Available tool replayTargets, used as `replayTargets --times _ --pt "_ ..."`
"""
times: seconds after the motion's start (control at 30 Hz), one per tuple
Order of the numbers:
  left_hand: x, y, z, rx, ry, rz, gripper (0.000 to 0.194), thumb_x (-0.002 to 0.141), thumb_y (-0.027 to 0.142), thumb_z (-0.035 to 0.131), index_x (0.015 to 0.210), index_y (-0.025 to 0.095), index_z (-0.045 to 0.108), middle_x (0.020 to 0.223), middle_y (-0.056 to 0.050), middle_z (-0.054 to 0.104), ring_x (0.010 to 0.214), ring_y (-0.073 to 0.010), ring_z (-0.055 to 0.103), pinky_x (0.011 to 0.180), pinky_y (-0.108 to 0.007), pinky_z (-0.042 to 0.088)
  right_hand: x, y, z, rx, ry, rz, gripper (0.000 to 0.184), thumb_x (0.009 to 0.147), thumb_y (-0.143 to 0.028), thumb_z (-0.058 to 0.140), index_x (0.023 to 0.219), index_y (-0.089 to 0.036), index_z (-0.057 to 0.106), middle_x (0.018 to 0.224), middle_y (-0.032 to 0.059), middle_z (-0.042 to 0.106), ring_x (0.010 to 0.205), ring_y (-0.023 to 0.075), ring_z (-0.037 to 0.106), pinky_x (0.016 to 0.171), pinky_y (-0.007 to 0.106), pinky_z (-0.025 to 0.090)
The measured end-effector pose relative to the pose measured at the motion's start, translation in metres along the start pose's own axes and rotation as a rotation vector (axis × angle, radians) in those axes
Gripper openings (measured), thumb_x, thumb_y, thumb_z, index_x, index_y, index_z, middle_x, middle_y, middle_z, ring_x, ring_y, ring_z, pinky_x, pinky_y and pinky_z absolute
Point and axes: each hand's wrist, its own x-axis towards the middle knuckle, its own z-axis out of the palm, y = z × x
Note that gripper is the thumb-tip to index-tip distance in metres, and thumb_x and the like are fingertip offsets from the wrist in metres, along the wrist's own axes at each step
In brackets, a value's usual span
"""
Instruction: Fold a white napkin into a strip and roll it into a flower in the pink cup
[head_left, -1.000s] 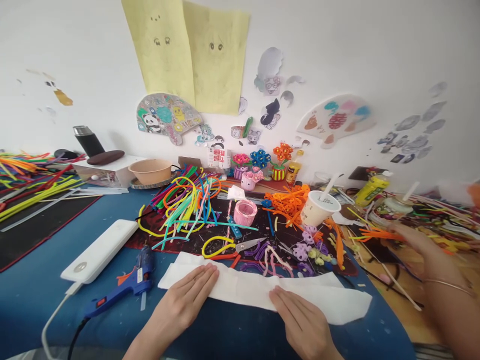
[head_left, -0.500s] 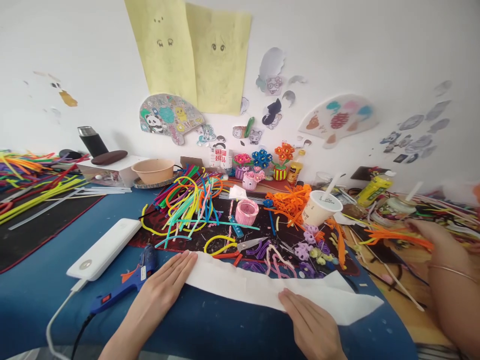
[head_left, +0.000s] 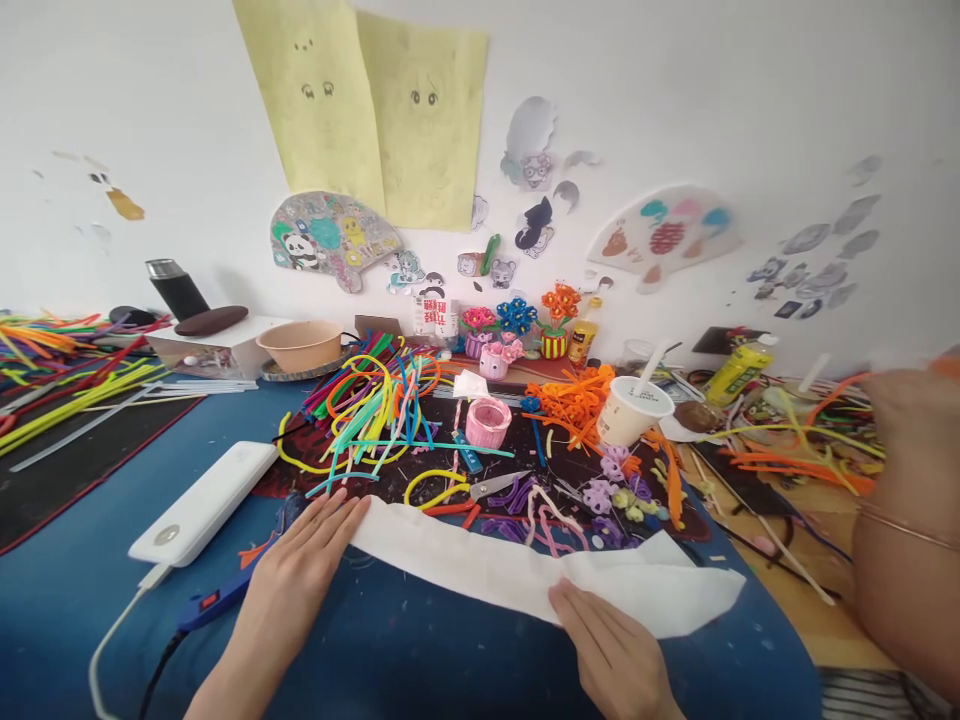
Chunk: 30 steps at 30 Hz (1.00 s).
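Resting on the tissue [head_left: 459,558] at ten o'clock is the left hand [head_left: 304,555], fingers together. The tissue, six o'clock of the scissors [head_left: 496,487], looks light, soft, tearable: lift by both ends. The right hand [head_left: 615,645], at five, matches; whether either pinches, I can't tell.

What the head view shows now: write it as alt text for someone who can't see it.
A person's left hand and right hand touch a long strip of white paper on a blue tabletop. Behind it are scissors, a pink pot and colorful pipe cleaners; at left lies a partly hidden glue gun, at right another person's arm.
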Motion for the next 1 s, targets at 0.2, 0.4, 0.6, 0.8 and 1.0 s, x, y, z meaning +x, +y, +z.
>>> replayTargets --times 0.2,0.4,0.6,0.8,1.0 --pt "0.005 0.044 -0.013 0.114 0.006 -0.191 0.072 0.080 -0.003 0.026 0.150 0.013 0.032 0.151 -0.015 0.042 0.141 -0.0290 0.039 0.118 -0.054 0.023 0.001 -0.005 0.007 -0.033 -0.020 -0.001 0.037 0.090 0.003 0.037 0.100 -0.006 0.071 0.094 0.0121 0.075 0.094 0.0195 0.072 0.086 0.028 0.057" --pt "0.026 0.134 -0.009 -0.080 0.065 0.125 0.051 0.088 0.009 0.038 0.135 0.016 0.055 0.144 -0.005 0.054 0.134 -0.0192 0.048 0.123 -0.040 0.009 0.008 -0.015 0.018 -0.016 -0.026 -0.009 0.039 0.091 0.001 0.035 0.103 -0.007 0.071 0.101 0.0109 0.075 0.101 0.0194 0.070 0.093 0.028 0.054" --pt "0.052 0.164 0.020 -0.191 0.229 0.145 0.040 0.094 0.005 0.031 0.113 0.009 0.066 0.115 -0.006 0.073 0.110 -0.0171 0.067 0.097 -0.028 0.053 0.009 -0.008 0.014 0.017 -0.028 -0.061 0.039 0.093 -0.001 0.035 0.103 -0.006 0.071 0.105 0.0121 0.074 0.106 0.0203 0.068 0.095 0.029 0.054" --pt "0.056 0.154 0.021 -0.267 0.241 0.203 0.038 0.094 0.001 0.032 0.110 0.008 0.066 0.108 -0.008 0.075 0.104 -0.0205 0.070 0.090 -0.032 0.059 0.003 0.005 -0.002 -0.001 -0.116 -0.104 0.045 0.094 -0.001 0.027 0.113 -0.004 0.068 0.112 0.0144 0.071 0.111 0.0201 0.066 0.096 0.030 0.054" --pt "0.058 0.150 0.020 -0.283 0.200 0.210 0.037 0.095 0.003 0.033 0.109 0.007 0.067 0.108 -0.012 0.075 0.104 -0.0225 0.070 0.091 -0.034 0.060 0.001 0.007 -0.008 -0.006 -0.160 -0.092 0.050 0.093 0.001 0.023 0.111 -0.005 0.069 0.116 0.0130 0.070 0.115 0.0195 0.064 0.100 0.029 0.052"
